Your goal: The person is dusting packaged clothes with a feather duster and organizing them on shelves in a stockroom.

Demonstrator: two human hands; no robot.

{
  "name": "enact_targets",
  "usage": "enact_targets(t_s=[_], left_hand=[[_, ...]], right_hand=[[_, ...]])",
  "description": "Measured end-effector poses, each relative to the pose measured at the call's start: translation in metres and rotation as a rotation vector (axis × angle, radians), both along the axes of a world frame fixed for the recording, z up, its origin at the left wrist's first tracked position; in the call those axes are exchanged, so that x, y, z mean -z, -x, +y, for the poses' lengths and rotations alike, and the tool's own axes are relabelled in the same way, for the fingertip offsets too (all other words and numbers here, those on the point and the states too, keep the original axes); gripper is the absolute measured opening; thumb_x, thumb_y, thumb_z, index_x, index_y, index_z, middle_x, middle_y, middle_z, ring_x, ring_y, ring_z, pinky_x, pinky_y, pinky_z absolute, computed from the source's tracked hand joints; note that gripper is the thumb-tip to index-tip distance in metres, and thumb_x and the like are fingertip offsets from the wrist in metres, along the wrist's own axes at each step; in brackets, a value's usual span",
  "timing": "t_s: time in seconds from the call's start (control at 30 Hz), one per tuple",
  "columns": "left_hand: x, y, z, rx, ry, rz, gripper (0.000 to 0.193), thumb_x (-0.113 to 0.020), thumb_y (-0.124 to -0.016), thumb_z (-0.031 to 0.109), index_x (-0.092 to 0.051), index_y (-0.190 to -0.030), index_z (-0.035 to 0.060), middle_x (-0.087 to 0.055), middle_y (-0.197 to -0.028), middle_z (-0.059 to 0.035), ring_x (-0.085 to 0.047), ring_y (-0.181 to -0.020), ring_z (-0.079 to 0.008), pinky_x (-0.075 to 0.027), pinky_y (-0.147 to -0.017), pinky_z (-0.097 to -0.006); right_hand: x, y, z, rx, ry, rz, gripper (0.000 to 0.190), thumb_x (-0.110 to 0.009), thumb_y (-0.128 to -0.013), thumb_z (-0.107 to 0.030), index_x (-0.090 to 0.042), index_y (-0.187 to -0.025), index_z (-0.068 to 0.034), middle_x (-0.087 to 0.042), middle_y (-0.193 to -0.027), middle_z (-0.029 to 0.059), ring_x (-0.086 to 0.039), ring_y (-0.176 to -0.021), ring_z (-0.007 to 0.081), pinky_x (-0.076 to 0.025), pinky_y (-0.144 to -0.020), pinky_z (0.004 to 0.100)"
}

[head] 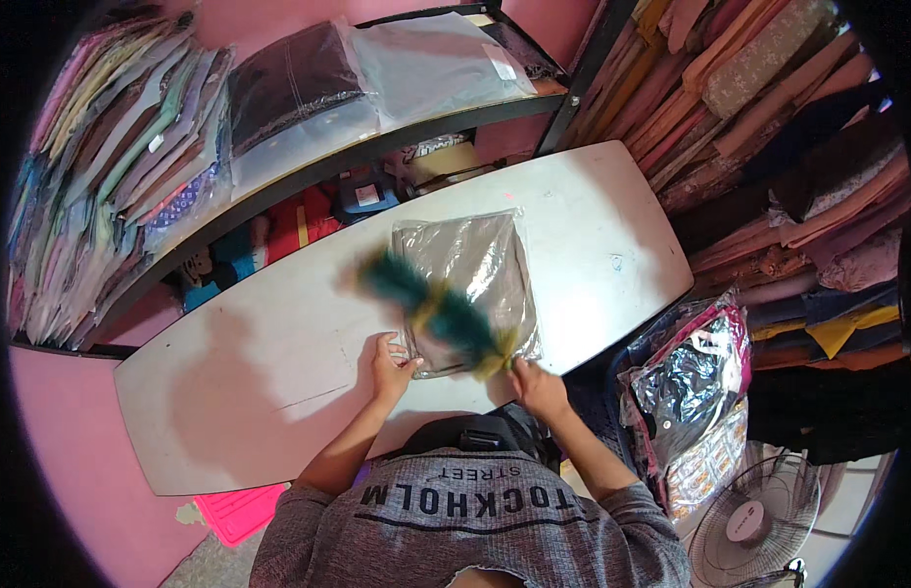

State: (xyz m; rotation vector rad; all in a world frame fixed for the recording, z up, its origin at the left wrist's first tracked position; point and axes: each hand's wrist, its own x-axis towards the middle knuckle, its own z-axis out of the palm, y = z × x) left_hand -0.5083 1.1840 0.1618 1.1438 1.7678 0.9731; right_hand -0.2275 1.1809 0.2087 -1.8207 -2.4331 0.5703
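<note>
A folded grey-brown garment in a clear plastic bag (pixel 492 257) lies flat on the white table (pixel 279 345). Across it sweeps a green and yellow feather-style duster (pixel 455 323), blurred by motion. My right hand (pixel 538 389) grips the duster's handle end near the bag's lower right corner. My left hand (pixel 393 367) rests at the bag's lower left edge, thumb and forefinger touching the plastic; whether they pinch it is hard to tell. The duster hides part of the garment's middle.
A dark-framed shelf (pixel 338 154) behind the table bears packaged garments (pixel 441 66) and a tall stack of bagged clothes (pixel 125 147). Folded fabrics (pixel 779 147) fill the right side. Bagged items (pixel 690 367) and an electric fan (pixel 753 514) stand at lower right; a pink plastic crate (pixel 239 511) sits lower left.
</note>
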Motion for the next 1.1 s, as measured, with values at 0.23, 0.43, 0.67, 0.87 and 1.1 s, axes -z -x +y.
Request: enact_targets(t_s=[0.23, 0.43, 0.67, 0.87, 1.1], left_hand=[[0.009, 0.006, 0.017, 0.111, 0.104, -0.008, 0.066, -0.078, -0.057, 0.015, -0.044, -0.111, -0.0009, -0.058, -0.078, -0.0098, -0.058, -0.062, -0.0173, -0.048, -0.057, -0.0268], [0.014, -0.015, 0.046, -0.072, 0.017, 0.056, 0.063, -0.078, -0.058, 0.029, -0.048, -0.102, -0.0044, -0.060, -0.074, -0.0120, -0.058, -0.066, -0.0180, -0.047, -0.060, -0.0293], [-0.009, -0.018, 0.069, 0.158, -0.005, -0.434, 0.087, -0.070, -0.063, 0.009, -0.018, -0.131, -0.0038, -0.045, -0.118, -0.0142, -0.047, -0.104, -0.0200, -0.039, -0.088, -0.0300], [-0.098, 0.000, 0.056, 0.303, -0.246, -0.360, 0.073, -0.067, -0.065, 0.007, -0.031, -0.127, -0.0037, -0.046, -0.120, -0.0143, -0.043, -0.111, -0.0178, -0.035, -0.092, -0.0298], [-0.242, 0.083, 0.124, 0.232, -0.606, 0.023, 0.070, -0.068, -0.066, 0.007, -0.034, -0.126, -0.0022, -0.044, -0.122, -0.0114, -0.040, -0.113, -0.0194, -0.030, -0.097, -0.0324]], right_hand=[[0.010, -0.047, 0.033, 0.471, -0.193, -0.072, 0.024, -0.041, -0.087, -0.030, -0.040, -0.094, -0.007, -0.055, -0.069, 0.0172, -0.056, -0.057, 0.0371, -0.044, -0.048, 0.0458], [0.019, -0.034, 0.058, 0.485, -0.532, 0.089, 0.057, -0.053, -0.077, -0.017, -0.030, -0.125, 0.001, -0.041, -0.110, 0.0243, -0.038, -0.100, 0.0377, -0.029, -0.090, 0.0432], [0.045, 0.027, 0.094, 0.863, 0.219, 0.925, 0.061, -0.068, -0.067, -0.009, -0.037, -0.118, 0.003, -0.057, -0.075, 0.0094, -0.055, -0.061, 0.0146, -0.046, -0.055, 0.0250], [-0.032, 0.040, 0.091, 0.347, 0.002, 1.266, 0.047, -0.053, -0.066, 0.002, -0.049, -0.113, 0.003, -0.058, -0.093, 0.0072, -0.054, -0.071, 0.0116, -0.045, -0.063, 0.0247], [-0.166, 0.117, 0.207, 0.001, -0.359, 1.209, 0.052, -0.065, -0.065, -0.014, -0.050, -0.109, 0.008, -0.057, -0.103, 0.0137, -0.053, -0.095, 0.0195, -0.039, -0.087, 0.0304]])
